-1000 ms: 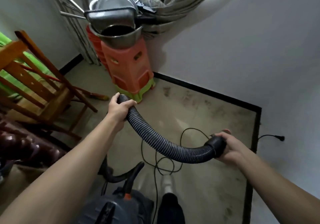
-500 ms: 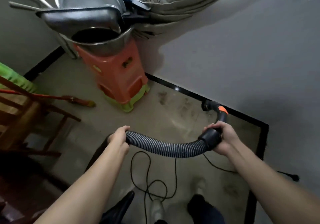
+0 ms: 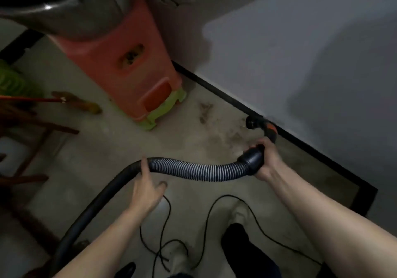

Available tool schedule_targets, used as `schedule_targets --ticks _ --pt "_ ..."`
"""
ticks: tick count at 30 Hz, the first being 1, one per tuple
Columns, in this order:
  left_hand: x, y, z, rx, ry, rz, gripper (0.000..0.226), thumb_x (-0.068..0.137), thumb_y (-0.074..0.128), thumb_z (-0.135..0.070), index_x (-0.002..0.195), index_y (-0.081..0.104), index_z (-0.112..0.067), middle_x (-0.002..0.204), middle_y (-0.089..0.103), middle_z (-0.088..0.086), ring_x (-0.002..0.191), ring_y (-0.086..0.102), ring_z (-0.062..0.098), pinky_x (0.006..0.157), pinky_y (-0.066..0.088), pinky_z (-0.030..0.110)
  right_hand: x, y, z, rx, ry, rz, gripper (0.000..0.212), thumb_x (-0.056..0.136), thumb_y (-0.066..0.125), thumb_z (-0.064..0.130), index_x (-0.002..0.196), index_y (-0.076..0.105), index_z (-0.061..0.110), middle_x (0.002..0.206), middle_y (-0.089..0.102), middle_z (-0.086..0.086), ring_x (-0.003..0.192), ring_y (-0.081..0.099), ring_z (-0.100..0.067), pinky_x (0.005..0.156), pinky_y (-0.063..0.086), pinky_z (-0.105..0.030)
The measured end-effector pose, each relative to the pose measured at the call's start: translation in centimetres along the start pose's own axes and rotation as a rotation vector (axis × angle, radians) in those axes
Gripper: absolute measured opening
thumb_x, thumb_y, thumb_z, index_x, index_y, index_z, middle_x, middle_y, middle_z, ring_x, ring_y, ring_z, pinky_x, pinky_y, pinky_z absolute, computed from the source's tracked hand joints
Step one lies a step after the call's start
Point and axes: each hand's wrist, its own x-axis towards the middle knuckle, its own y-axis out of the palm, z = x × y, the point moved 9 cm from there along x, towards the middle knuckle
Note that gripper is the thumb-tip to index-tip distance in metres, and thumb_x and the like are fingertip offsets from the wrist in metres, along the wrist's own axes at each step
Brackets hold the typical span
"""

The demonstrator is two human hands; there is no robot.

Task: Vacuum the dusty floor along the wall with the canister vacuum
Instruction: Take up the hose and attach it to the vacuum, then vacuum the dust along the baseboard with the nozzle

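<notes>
While right hand (image 3: 267, 159) grips the hose cuff (image 3: 250, 162) — nozzle (image 3: 252, 124) just beyond — left hand (image 3: 148, 188) rests slack-fingered behind.

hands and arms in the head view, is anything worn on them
Nothing worn. The left hand and right hand are bare: no gloves, rings or watch visible. The left forearm and right forearm are bare too, no sleeve in view.
</notes>
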Motion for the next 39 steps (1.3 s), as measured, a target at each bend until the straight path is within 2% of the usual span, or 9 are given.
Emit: schedule_targets --ticks 3,6,13,18,21,23,30,33,39 --pt "3.5 2.6 -2.1 0.463 0.138 -0.089 0.078 0.077 0.068 -0.051 0.142 0.034 -0.023 0.124 0.050 0.013 0.113 0.051 0.032 0.082 0.047 0.040 5.6 1.5 0.4 -0.113 -0.025 0.027 0.027 0.087 0.054 0.019 0.062 0.044 0.016 0.059 0.045 0.000 0.052 0.045 -0.016 0.056 0.042 -0.028" --pt "8.3 7.2 -4.2 0.601 0.362 -0.116 0.041 0.074 0.069 -0.032 0.112 0.058 -0.021 0.113 0.047 0.007 0.108 0.044 0.029 0.084 0.041 0.041 11.0 2.8 -1.7 -0.188 0.021 0.085 0.023 0.083 0.055 0.016 0.063 0.045 0.015 0.060 0.048 -0.001 0.053 0.049 -0.016 0.060 0.047 -0.029" --pt "20.3 16.8 5.0 0.576 0.343 0.020 0.020 0.081 0.058 -0.016 0.100 0.053 -0.021 0.100 0.061 0.000 0.096 0.057 0.023 0.086 0.039 0.037 23.0 4.0 -10.3 -0.307 0.086 0.083 0.013 0.081 0.057 0.006 0.070 0.051 0.010 0.055 0.054 -0.003 0.050 0.062 -0.017 0.052 0.056 -0.028" --pt "24.3 21.5 9.0 0.348 0.565 0.047 0.063 0.069 0.076 -0.031 0.128 0.055 -0.024 0.104 0.064 -0.002 0.100 0.059 0.021 0.092 0.040 0.042 29.7 4.0 -16.8 -0.238 0.023 0.053 0.013 0.079 0.060 0.007 0.070 0.052 0.011 0.059 0.055 -0.002 0.055 0.060 -0.018 0.060 0.053 -0.030" --pt "25.3 23.9 9.8 0.336 0.740 0.066 0.031 0.061 0.079 -0.012 0.090 0.067 -0.014 0.074 0.065 0.003 0.072 0.064 0.026 0.068 0.044 0.036 32.4 3.9 -20.2 -0.181 -0.042 0.065 0.011 0.079 0.059 0.007 0.071 0.052 0.010 0.064 0.056 -0.004 0.060 0.061 -0.019 0.065 0.053 -0.032" --pt "27.6 24.7 12.0 0.353 0.696 0.041 0.019 0.064 0.073 -0.003 0.073 0.060 -0.011 0.067 0.063 0.007 0.064 0.062 0.030 0.060 0.036 0.030 33.4 4.9 -22.8 -0.210 -0.066 0.144 0.008 0.081 0.059 0.006 0.077 0.053 0.008 0.066 0.060 -0.005 0.064 0.065 -0.019 0.070 0.054 -0.033" --pt "35.0 23.5 19.2 0.501 0.558 -0.119 0.024 0.062 0.079 -0.007 0.078 0.061 -0.012 0.068 0.064 0.007 0.060 0.062 0.031 0.054 0.039 0.030 38.2 10.2 -17.3 0.044 -0.160 0.252 0.014 0.084 0.059 0.008 0.081 0.046 0.013 0.057 0.045 -0.002 0.045 0.046 -0.015 0.055 0.048 -0.026" --pt "38.5 22.2 17.6 0.596 0.557 -0.080 0.025 0.072 0.071 -0.026 0.093 0.058 -0.023 0.088 0.068 -0.003 0.085 0.066 0.023 0.068 0.038 0.029 39.7 10.8 -18.5 0.068 -0.181 0.284 0.015 0.086 0.056 0.009 0.083 0.042 0.014 0.058 0.042 -0.003 0.046 0.042 -0.016 0.053 0.045 -0.026" --pt "42.0 20.7 14.6 0.979 0.644 -0.083 0.067 0.071 0.070 -0.050 0.130 0.043 -0.037 0.122 0.057 -0.013 0.112 0.055 0.010 0.090 0.037 0.028 41.3 9.9 -25.6 0.182 -0.139 0.287 0.021 0.086 0.060 0.015 0.100 0.045 0.011 0.060 0.052 -0.004 0.046 0.056 -0.017 0.054 0.053 -0.030"
